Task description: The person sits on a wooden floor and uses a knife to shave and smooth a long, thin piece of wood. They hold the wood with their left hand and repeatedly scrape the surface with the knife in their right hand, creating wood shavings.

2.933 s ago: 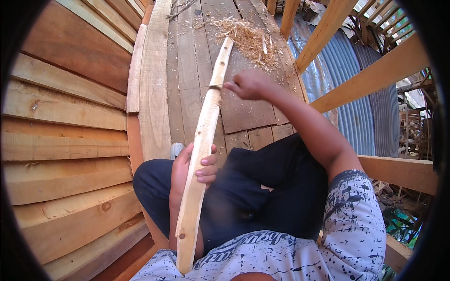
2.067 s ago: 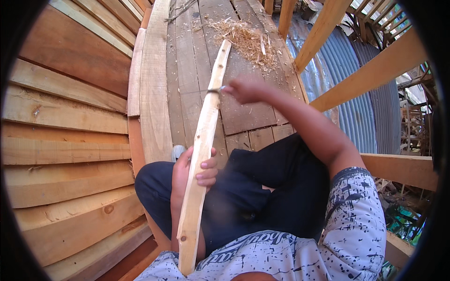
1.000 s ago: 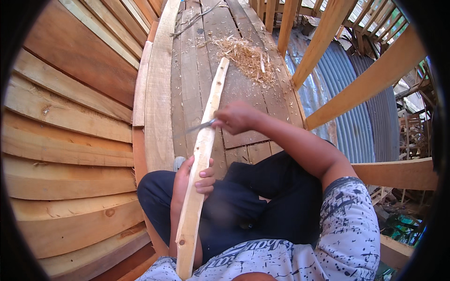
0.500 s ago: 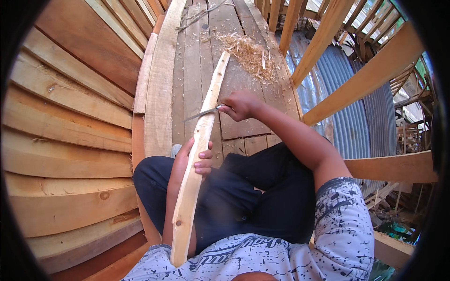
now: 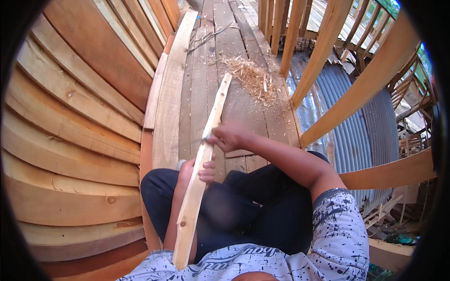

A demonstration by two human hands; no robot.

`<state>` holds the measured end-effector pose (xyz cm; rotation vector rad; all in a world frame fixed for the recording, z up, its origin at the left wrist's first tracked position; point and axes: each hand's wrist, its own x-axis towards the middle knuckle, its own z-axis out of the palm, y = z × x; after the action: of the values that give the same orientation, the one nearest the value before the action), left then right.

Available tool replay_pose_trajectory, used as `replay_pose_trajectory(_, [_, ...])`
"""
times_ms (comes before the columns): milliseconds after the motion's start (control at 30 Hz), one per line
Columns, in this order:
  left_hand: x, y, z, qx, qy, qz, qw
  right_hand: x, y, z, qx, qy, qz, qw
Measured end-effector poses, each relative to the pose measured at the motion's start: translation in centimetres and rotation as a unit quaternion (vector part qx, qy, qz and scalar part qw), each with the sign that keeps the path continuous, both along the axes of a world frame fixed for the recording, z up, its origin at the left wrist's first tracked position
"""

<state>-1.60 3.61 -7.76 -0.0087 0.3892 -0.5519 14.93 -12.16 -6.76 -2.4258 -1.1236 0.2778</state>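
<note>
A long, pale strip of wood (image 5: 189, 216) with a few knots slants away from my chest over my lap. Wrapped round its middle from beneath, my left hand (image 5: 206, 170) grips it, fingertips showing on the right side. Just above, my right hand (image 5: 228, 136), smeared by motion, is closed on the handle of a knife. The knife's blade (image 5: 201, 140) lies across the wood and is blurred. Most of the handle is hidden inside my fist.
Curly wood shavings (image 5: 252, 79) are heaped on the plank floor (image 5: 239, 108) beyond the strip's far end. A thin twig (image 5: 210, 37) lies farther off. Stacked boards (image 5: 70, 140) form the left side. Upright wooden posts (image 5: 323, 51) stand at right, with corrugated metal sheets (image 5: 349, 117) below.
My right hand has drawn the knife along the strip toward me, closer to my left hand. The view has tilted, so the floor and shavings sit lower.
</note>
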Motion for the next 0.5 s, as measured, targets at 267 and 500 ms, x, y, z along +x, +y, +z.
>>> replay_pose_trajectory(267, [-1.6, 0.0, 0.2, 0.081, -0.044, 0.0, 0.996, 0.0, -0.9, 1.1, -0.005, -0.095, 0.094, 0.991])
replay_pose_trajectory(500, [-1.2, 0.5, -1.0, 0.036, -0.053, -0.004, 0.998, 3.0, -0.7, -1.7, 0.027, -0.027, -0.002, 0.999])
